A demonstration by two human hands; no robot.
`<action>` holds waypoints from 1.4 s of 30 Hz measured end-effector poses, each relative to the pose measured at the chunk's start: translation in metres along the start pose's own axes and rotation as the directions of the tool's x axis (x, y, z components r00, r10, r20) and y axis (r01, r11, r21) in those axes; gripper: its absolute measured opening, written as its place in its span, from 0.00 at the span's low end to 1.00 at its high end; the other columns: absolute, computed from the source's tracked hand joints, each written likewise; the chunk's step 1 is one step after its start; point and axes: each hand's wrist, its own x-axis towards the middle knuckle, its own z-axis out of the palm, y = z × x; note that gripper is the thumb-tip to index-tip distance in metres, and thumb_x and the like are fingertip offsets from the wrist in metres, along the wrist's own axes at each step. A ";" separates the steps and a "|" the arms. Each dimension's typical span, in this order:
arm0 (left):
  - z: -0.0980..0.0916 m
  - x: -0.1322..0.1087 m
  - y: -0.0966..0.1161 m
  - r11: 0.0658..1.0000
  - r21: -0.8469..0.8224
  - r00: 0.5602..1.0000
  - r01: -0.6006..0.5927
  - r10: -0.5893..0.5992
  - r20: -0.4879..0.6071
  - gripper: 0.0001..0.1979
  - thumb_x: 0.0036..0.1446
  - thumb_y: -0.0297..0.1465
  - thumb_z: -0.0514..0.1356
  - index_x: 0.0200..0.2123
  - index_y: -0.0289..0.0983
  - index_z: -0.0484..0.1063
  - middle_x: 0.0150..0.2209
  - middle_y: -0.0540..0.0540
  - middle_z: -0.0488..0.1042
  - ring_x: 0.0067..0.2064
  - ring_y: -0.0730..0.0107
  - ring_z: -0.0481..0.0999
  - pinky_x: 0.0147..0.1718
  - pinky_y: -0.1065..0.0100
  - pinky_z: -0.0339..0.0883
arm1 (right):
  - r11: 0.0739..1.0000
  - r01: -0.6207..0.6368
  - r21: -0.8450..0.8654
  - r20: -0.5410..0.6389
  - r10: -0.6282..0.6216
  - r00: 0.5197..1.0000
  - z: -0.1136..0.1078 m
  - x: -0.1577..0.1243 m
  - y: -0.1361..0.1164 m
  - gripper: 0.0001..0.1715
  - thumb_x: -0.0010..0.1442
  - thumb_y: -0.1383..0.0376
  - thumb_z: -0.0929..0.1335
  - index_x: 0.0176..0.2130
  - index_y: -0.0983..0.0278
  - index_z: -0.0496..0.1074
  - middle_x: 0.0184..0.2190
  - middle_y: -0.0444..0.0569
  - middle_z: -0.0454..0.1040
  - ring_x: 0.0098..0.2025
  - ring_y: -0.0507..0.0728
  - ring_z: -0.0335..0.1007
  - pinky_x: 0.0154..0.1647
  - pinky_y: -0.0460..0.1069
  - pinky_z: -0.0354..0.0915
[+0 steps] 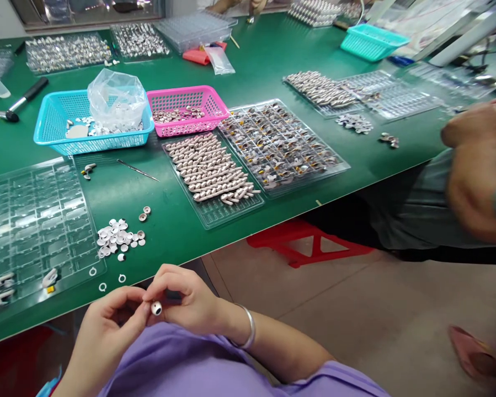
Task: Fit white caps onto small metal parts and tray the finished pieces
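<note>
Just past the table's front edge, above my lap, my left hand (117, 322) and my right hand (187, 298) meet with fingertips pinched. Between them is a small white earbud (156, 308) with a dark oval opening facing up. Both hands are closed on it; the fingers hide its rest. On the table in front lie a heap of small white round pieces (117, 237), thin white rings (122, 278) and two metallic round caps (143, 215). Left of the heap, a clear compartment tray (36, 204) bears a few earbuds (49, 278) near its front edge.
Tweezers (138, 171) lie behind the heap. A blue basket (94, 146) holds a plastic bag; a pink basket (190, 129) holds round parts. Trays of stems (212, 168) and earbud parts (283, 143) stand right. Another person's arm (479, 171) is at the far right, near a red stool (309, 242).
</note>
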 end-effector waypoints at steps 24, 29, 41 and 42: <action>-0.003 0.002 -0.021 0.628 0.562 0.746 -0.538 0.666 -0.029 0.07 0.51 0.28 0.66 0.36 0.43 0.81 0.31 0.50 0.84 0.27 0.68 0.81 0.31 0.73 0.72 | 0.791 0.205 -0.576 0.068 -0.203 0.977 0.002 -0.009 -0.012 0.07 0.66 0.71 0.62 0.41 0.66 0.70 0.35 0.55 0.75 0.39 0.56 0.73 0.43 0.50 0.73; -0.002 0.003 -0.022 0.634 0.572 0.754 -0.521 0.656 -0.041 0.06 0.51 0.29 0.66 0.35 0.43 0.80 0.29 0.51 0.83 0.24 0.71 0.78 0.29 0.73 0.70 | 0.846 0.183 -0.501 0.023 -0.198 0.980 0.003 -0.011 -0.008 0.10 0.65 0.71 0.64 0.45 0.64 0.72 0.39 0.54 0.77 0.42 0.56 0.75 0.46 0.50 0.74; -0.001 0.000 -0.017 0.859 0.296 0.888 -0.417 0.455 -0.069 0.06 0.52 0.30 0.66 0.35 0.44 0.82 0.33 0.50 0.84 0.31 0.67 0.82 0.32 0.74 0.74 | 0.968 0.027 -0.249 -0.141 -0.063 0.988 0.000 -0.011 -0.008 0.04 0.59 0.68 0.72 0.38 0.61 0.78 0.35 0.49 0.80 0.37 0.54 0.78 0.41 0.47 0.75; -0.002 -0.001 -0.017 0.881 0.259 0.904 -0.395 0.423 -0.060 0.07 0.53 0.30 0.65 0.35 0.45 0.82 0.34 0.49 0.84 0.32 0.66 0.82 0.33 0.73 0.74 | 0.970 0.026 -0.240 -0.149 -0.063 0.987 0.000 -0.011 -0.008 0.05 0.59 0.68 0.73 0.38 0.61 0.78 0.35 0.49 0.80 0.37 0.54 0.78 0.40 0.47 0.75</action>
